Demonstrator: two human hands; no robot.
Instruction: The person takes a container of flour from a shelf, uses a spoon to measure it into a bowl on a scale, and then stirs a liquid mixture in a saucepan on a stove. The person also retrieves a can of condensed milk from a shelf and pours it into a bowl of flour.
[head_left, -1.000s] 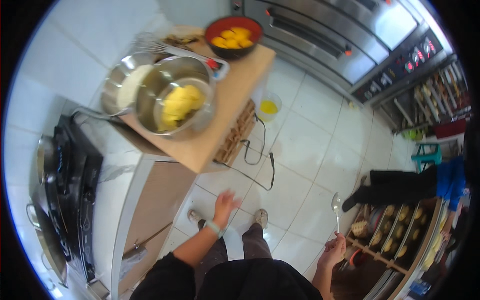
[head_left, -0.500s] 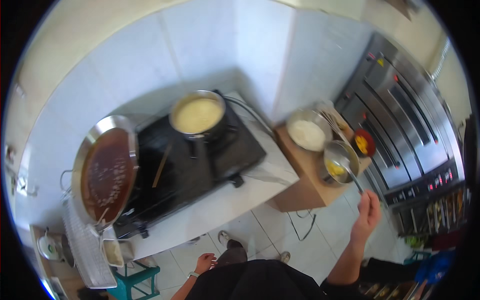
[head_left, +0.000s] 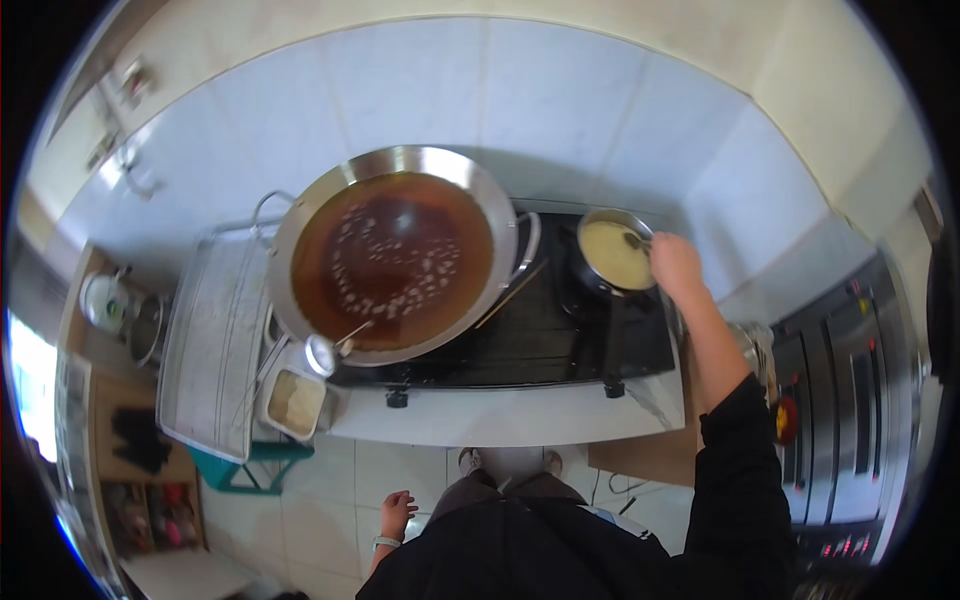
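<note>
My right hand is closed on the handle of a metal spoon, reaching over the rim of a saucepan. The spoon's head is at the pale yellow liquid in that pan; whether it is dipped in I cannot tell. The saucepan stands at the right of the black stove. My left hand hangs low beside my body, fingers loosely bent and apart, holding nothing.
A wide steel wok of brown oil with pale bits fills the stove's left; a round-headed probe leans at its rim. Left are a wire rack and a tray of pale powder. A thin stick lies beside the wok. Ovens stand right.
My right hand has brought the spoon from the steel bowl on the right-hand box over to the saucepan. The view has swung left. My left hand stays low.
</note>
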